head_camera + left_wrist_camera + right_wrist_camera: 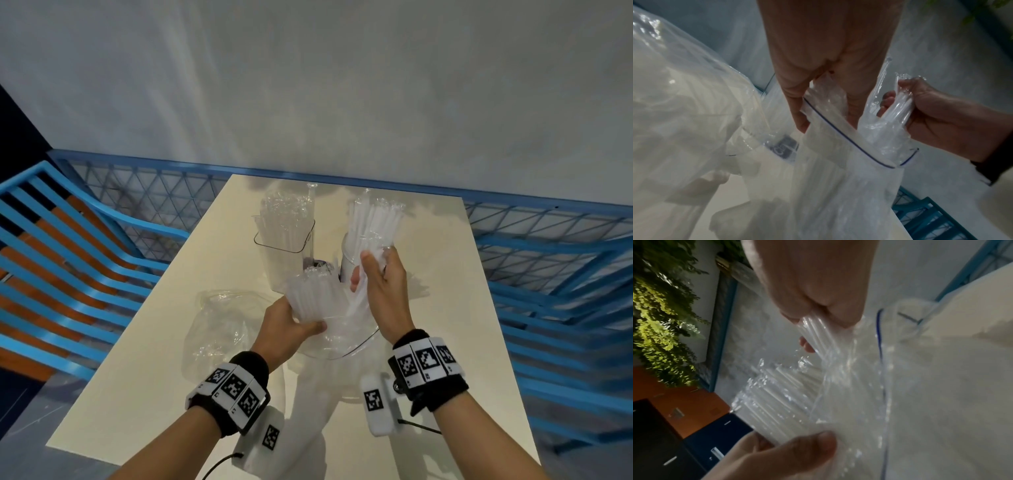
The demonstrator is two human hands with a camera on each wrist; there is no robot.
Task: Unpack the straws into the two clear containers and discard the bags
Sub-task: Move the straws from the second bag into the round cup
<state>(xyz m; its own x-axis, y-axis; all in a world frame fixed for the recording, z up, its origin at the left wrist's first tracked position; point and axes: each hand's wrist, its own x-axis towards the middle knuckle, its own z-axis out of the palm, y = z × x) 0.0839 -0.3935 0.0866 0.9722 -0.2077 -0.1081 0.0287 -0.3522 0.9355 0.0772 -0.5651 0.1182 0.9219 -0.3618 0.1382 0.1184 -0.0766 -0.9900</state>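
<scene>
On the cream table [428,308] stand two clear containers. The square one [284,240] and the round one [346,253] both hold white straws. My left hand [294,320] pinches the rim of a clear zip bag [329,335], from which a bundle of straws [311,291] sticks out. In the left wrist view its fingers [797,113] pinch the bag by the blue zip line [838,129]. My right hand [370,270] grips a few straws [818,332] that lead out of the bag's mouth, just in front of the round container.
An empty crumpled clear bag [222,318] lies on the table left of my left hand. A blue mesh railing [548,233] runs behind and to the right of the table. A blue slatted chair [68,257] stands at the left.
</scene>
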